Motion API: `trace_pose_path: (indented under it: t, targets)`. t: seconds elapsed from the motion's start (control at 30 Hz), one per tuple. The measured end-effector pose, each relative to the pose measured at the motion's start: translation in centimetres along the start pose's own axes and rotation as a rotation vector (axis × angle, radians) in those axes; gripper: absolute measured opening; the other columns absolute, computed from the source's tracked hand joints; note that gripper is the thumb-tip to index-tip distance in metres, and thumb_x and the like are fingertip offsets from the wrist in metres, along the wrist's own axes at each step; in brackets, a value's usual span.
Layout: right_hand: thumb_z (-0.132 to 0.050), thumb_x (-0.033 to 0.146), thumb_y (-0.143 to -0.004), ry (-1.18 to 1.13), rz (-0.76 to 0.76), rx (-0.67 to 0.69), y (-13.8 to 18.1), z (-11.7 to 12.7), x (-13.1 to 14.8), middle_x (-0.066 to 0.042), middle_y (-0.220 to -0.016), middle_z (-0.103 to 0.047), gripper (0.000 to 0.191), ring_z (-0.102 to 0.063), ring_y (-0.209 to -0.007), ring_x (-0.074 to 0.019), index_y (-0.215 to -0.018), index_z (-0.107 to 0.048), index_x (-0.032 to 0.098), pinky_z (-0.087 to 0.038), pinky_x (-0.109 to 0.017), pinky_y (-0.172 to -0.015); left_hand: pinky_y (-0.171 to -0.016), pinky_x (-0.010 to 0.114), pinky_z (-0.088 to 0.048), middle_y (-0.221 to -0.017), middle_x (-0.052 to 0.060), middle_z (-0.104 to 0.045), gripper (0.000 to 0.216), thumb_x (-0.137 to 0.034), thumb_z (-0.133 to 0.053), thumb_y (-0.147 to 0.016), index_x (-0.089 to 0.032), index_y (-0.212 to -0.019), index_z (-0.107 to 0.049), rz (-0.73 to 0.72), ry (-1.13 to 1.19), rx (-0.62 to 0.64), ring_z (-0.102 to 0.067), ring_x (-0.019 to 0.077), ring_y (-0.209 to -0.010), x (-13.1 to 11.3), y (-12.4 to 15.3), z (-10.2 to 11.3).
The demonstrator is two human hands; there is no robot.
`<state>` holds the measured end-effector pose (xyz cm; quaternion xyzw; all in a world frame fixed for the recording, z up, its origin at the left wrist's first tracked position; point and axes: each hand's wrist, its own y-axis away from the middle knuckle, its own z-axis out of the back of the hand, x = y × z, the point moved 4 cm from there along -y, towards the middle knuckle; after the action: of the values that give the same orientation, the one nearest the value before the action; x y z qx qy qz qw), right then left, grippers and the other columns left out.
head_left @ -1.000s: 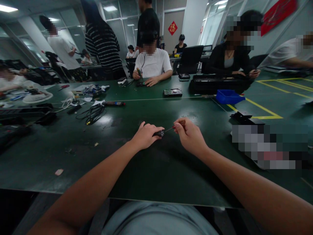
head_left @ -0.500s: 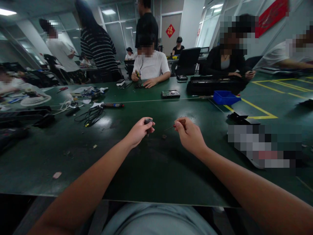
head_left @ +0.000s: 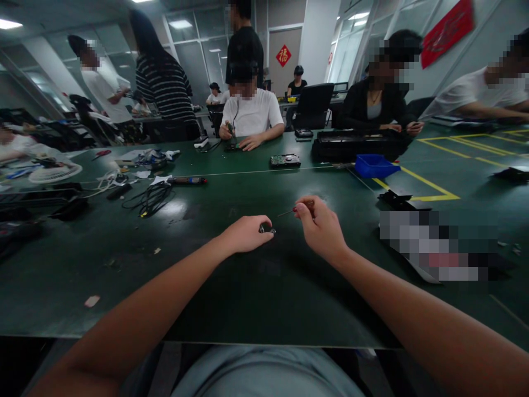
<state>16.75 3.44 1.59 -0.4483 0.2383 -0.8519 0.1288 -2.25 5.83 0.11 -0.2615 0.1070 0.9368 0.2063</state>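
Observation:
My left hand (head_left: pixel 247 234) rests low on the green table (head_left: pixel 256 286), its fingers closed round a small dark round part (head_left: pixel 265 228) with a shiny rim. My right hand (head_left: pixel 320 227) is a little to the right and slightly higher, pinching a thin screwdriver (head_left: pixel 290 211) whose metal shaft points left toward the part. The shaft tip is a short way above and right of the part, not touching it.
A blurred flat device (head_left: pixel 438 248) lies right of my right hand, with a black piece (head_left: pixel 399 199) and a blue bin (head_left: pixel 374 165) beyond. Black cables (head_left: pixel 151 198) and a pen-like tool (head_left: pixel 187 180) lie far left. A circuit board (head_left: pixel 285 160) and several seated people are across the table.
My left hand pulled the dark part off the screwdriver shaft, lifted it, then lowered it to the table. My right hand stayed nearly still with the screwdriver.

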Motion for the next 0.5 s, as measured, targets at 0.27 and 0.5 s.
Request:
trace_pose_path:
  t: [0.27,0.5]
  targets:
    - [-0.046,0.036,-0.098,-0.014,0.002,0.003,-0.1,0.0,0.0,-0.006,-0.086,-0.07,0.019,-0.068,-0.079,-0.022,-0.099,-0.059,0.022,-0.049,-0.035,-0.071,-0.074,0.036,-0.05,-0.105,0.01,-0.071,0.036,-0.044,-0.06,-0.088,-0.024,-0.117,-0.066,-0.028,-0.275,-0.011,-0.066,0.0288,-0.093,-0.7,-1.1,-2.0]
    - [-0.047,0.037,-0.097,-0.021,-0.019,0.005,0.0,0.1,0.0,-0.006,-0.084,-0.07,0.02,-0.068,-0.078,-0.0217,-0.099,-0.06,0.022,-0.048,-0.035,-0.071,-0.077,0.037,-0.05,-0.106,0.01,-0.071,0.029,-0.041,-0.062,-0.088,-0.021,-0.106,-0.07,0.007,-0.223,-0.036,-0.066,0.0285,-0.095,-0.4,-1.3,-1.6]
